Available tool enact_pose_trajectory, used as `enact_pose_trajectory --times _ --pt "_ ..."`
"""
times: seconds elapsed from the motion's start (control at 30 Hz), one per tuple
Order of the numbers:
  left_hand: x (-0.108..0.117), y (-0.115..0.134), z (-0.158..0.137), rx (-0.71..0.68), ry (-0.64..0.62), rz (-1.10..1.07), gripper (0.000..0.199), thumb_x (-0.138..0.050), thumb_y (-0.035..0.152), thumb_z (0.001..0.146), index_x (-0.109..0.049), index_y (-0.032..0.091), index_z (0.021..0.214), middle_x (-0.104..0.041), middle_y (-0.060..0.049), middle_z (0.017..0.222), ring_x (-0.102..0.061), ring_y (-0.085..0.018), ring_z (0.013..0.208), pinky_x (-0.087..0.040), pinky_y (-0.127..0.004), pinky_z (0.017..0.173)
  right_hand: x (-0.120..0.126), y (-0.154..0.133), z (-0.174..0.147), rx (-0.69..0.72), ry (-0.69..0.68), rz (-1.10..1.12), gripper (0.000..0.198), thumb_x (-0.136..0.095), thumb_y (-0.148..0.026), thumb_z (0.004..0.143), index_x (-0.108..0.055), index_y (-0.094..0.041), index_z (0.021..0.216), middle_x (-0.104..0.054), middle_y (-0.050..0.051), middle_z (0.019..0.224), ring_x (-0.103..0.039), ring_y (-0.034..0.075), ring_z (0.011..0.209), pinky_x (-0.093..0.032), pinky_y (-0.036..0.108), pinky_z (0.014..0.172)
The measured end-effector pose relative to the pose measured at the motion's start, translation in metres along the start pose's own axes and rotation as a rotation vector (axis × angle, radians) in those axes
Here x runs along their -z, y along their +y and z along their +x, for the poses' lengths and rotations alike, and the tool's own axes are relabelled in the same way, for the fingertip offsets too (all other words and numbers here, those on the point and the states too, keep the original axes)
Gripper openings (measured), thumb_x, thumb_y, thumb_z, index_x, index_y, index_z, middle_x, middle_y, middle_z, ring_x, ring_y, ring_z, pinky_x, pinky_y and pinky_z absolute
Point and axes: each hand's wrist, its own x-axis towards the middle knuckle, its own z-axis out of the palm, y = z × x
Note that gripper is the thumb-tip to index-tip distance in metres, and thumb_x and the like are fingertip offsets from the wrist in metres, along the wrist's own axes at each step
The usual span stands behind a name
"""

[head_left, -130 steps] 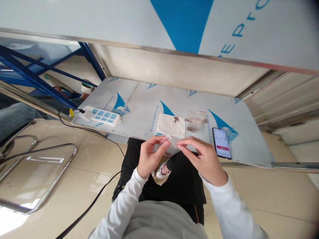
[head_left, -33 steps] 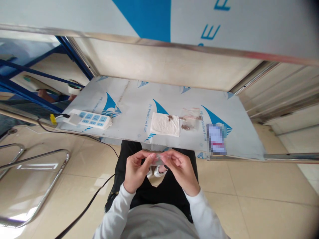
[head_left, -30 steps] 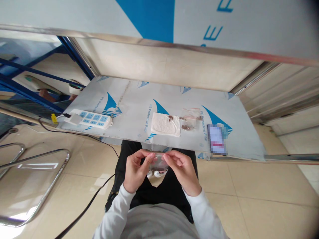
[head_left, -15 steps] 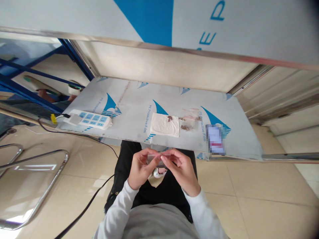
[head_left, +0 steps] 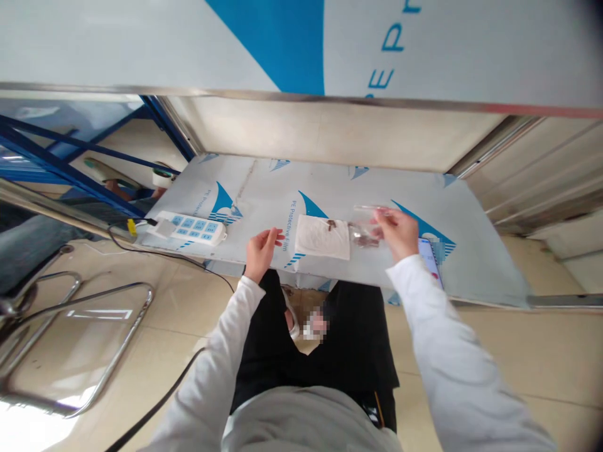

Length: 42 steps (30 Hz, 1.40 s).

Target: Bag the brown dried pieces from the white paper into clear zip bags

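Over the right part of the shelf, my right hand [head_left: 399,233] is closed on a small clear plastic bag [head_left: 367,208], pinched between thumb and fingers. Just below it lies a heap of small dark brown pieces [head_left: 365,237], partly seen through clear plastic; I cannot make out what they are. A white folded cloth or pad [head_left: 323,238] lies left of the heap, with a few brown bits [head_left: 331,224] on its upper edge. My left hand [head_left: 261,252] hovers at the shelf's front edge, left of the pad, fingers loosely bent and apart, holding nothing visible.
A white power strip [head_left: 191,227] with a plug in it lies at the shelf's left. A phone [head_left: 429,260] lies partly behind my right sleeve. An upper panel [head_left: 155,47] overhangs the film-covered shelf [head_left: 264,188]. A metal-framed chair [head_left: 141,326] stands left; another person's hand shows beyond.
My hands, together on a small bag above my lap, have parted. The right has moved forward and right over the shelf with the bag; the left has let go and moved up to the edge.
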Motion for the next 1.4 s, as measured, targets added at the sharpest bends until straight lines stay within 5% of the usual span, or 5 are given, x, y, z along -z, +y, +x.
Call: enact_pose_trajectory --times 0.2,0.47,0.87,1.1,1.4 --pt "0.03 -0.049 0.079 -0.001 0.201 0.508 0.039 -0.054 0.015 0.082 -0.057 0.003 0.119 -0.06 -0.024 0.123 -0.055 -0.03 0.119 -0.038 -0.042 0.102 0.019 0.05 0.071 0.04 0.15 -0.474 0.041 -0.077 -0.041 0.062 -0.055 -0.02 0.088 -0.066 0.013 0.079 -0.061 0.043 0.101 -0.04 0.06 0.086" --pt "0.035 -0.046 0.103 0.004 0.163 0.736 0.014 -0.051 0.011 0.084 -0.065 0.008 0.087 -0.067 -0.021 0.107 -0.05 -0.037 0.12 -0.026 -0.057 0.105 0.021 0.056 0.028 0.333 0.16 -0.56 0.038 -0.061 -0.039 0.075 -0.056 -0.018 0.106 -0.065 0.015 0.099 -0.06 0.036 0.099 -0.043 0.056 0.088" --pt "-0.031 0.038 -0.026 0.102 -0.042 0.009 0.031 -0.06 0.042 0.079 -0.073 0.015 0.086 -0.073 -0.006 0.074 -0.069 -0.02 0.072 -0.049 -0.027 0.066 -0.06 -0.027 -0.12 0.376 -0.395 -0.032 0.021 -0.061 -0.036 0.084 -0.067 -0.022 0.099 -0.068 0.006 0.096 -0.063 0.017 0.083 -0.051 0.031 0.078" --pt "-0.055 0.049 -0.068 0.251 -0.12 -0.625 0.041 -0.065 0.046 0.077 -0.064 0.01 0.097 -0.072 -0.011 0.091 -0.069 -0.017 0.079 -0.055 -0.031 0.077 -0.061 -0.023 -0.129 0.289 -0.237 -0.076 0.017 -0.058 -0.031 0.087 -0.071 -0.02 0.089 -0.068 0.007 0.088 -0.064 0.017 0.078 -0.051 0.029 0.071" --pt "-0.048 0.045 -0.096 -0.201 -0.131 -0.17 0.017 -0.069 0.03 0.077 -0.071 0.017 0.087 -0.069 -0.008 0.102 -0.068 -0.018 0.091 -0.057 -0.029 0.083 -0.05 -0.022 -0.134 0.006 -0.312 0.255 0.027 -0.057 -0.039 0.087 -0.072 -0.018 0.096 -0.074 0.006 0.1 -0.068 0.022 0.097 -0.053 0.033 0.088"
